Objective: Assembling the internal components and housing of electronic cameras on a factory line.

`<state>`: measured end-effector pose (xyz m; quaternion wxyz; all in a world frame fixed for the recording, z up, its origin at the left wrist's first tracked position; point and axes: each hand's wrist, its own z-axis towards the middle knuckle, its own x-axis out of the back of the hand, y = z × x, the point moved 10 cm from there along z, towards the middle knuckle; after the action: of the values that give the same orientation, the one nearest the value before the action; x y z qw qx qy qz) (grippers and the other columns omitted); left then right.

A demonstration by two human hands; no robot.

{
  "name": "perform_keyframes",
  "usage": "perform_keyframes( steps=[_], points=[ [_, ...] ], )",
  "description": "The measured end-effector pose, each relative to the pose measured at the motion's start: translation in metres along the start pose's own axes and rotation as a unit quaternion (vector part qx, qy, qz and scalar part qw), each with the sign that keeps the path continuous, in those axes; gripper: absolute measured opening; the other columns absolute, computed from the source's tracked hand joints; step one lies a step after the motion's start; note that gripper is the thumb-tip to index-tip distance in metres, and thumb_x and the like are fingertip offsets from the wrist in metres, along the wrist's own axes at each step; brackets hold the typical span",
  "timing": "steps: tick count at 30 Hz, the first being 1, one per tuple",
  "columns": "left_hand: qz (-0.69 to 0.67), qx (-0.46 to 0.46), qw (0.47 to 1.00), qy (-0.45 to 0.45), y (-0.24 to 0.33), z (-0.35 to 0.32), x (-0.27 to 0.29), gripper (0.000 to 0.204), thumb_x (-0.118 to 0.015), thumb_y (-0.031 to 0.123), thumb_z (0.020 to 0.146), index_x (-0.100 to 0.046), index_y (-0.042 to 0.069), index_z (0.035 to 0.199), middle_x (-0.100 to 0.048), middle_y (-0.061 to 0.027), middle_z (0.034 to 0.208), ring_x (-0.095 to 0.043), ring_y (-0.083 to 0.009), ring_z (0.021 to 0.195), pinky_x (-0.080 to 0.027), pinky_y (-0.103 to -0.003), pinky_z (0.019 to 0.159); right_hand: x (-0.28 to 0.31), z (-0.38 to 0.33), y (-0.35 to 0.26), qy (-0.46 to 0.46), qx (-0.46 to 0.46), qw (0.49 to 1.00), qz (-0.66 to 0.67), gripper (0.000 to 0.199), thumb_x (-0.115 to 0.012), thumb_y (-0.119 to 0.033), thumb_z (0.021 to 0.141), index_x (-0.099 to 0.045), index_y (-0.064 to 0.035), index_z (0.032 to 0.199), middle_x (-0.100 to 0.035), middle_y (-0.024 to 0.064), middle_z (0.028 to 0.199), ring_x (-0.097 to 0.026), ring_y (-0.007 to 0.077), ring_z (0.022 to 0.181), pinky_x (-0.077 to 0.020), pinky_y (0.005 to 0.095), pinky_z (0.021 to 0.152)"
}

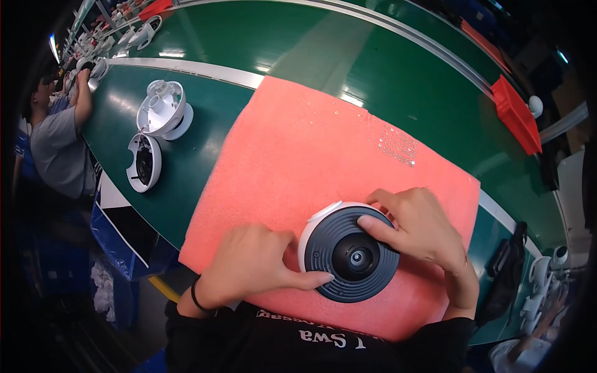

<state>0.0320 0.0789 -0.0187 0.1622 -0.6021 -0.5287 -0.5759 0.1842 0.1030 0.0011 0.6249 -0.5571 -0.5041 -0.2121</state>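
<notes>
A round dome camera (317, 261) with a white body, a dark grey ribbed face and a black lens in the middle rests on a pink cloth (267, 149), face up. My left hand (249, 261) grips its left side, thumb laid across the lower rim of the grey face. From the upper right, my right hand (416, 224) holds the opposite side, its thumb pressing on the ribbed face and its fingers curled over the white edge. The undersides of the fingers are partly hidden behind the camera. Rows of small screws (398, 147) lie on the cloth beyond it.
To the left on the green table stand an opened white housing (163, 110) and a smaller white shell with black parts (145, 163). A red tray (517, 116) sits at the far right, a black bag (505, 273) nearer. Another person (62, 137) works at the left.
</notes>
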Motion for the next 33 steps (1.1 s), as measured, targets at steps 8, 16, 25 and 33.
perform_keyframes(
  steps=[8,16,25,33],
  points=[
    [-0.516,-0.086,0.848,0.089,0.011,-0.008,-0.006,0.083,-0.077,0.021,0.065,-0.035,-0.004,0.132,-0.060,-0.0183,0.106,-0.062,-0.0251,0.096,-0.049,-0.035,0.086,0.002,-0.017,-0.019,0.003,0.041,0.944,0.328,0.065,-0.078,-0.028,0.066,-0.047,-0.0025,0.117,-0.060,0.0168,0.104,-0.060,0.0262,0.098,-0.0464,0.0352,0.084],
    [-0.359,-0.226,0.882,0.206,0.040,-0.001,0.052,0.091,-0.080,0.023,0.057,-0.036,-0.010,0.130,-0.061,-0.0191,0.104,-0.063,-0.0246,0.095,-0.053,-0.032,0.079,0.047,-0.017,-0.025,0.202,0.150,0.925,0.284,0.077,-0.086,-0.033,0.051,-0.048,0.0003,0.109,-0.064,0.0150,0.094,-0.065,0.0258,0.089,-0.0506,0.0329,0.078],
    [-0.679,-0.218,0.694,0.100,0.011,0.085,0.062,0.072,-0.058,0.047,0.081,-0.037,0.000,0.131,-0.049,-0.0133,0.125,-0.048,-0.0251,0.116,-0.036,-0.038,0.101,0.074,0.008,-0.015,0.240,0.124,0.882,0.386,0.091,-0.077,-0.025,0.061,-0.026,-0.0026,0.133,-0.045,0.0213,0.123,-0.049,0.0293,0.114,-0.0405,0.0369,0.094],
    [-0.781,-0.146,0.572,0.206,0.020,0.147,0.068,0.084,-0.036,0.075,0.078,-0.037,0.011,0.132,-0.047,-0.0099,0.128,-0.049,-0.0256,0.115,-0.043,-0.043,0.096,0.091,0.013,-0.006,0.504,0.126,0.837,0.174,0.094,-0.079,-0.026,0.056,-0.032,-0.0050,0.135,-0.047,0.0224,0.124,-0.054,0.0347,0.109,-0.0536,0.0406,0.081]
  ],
)
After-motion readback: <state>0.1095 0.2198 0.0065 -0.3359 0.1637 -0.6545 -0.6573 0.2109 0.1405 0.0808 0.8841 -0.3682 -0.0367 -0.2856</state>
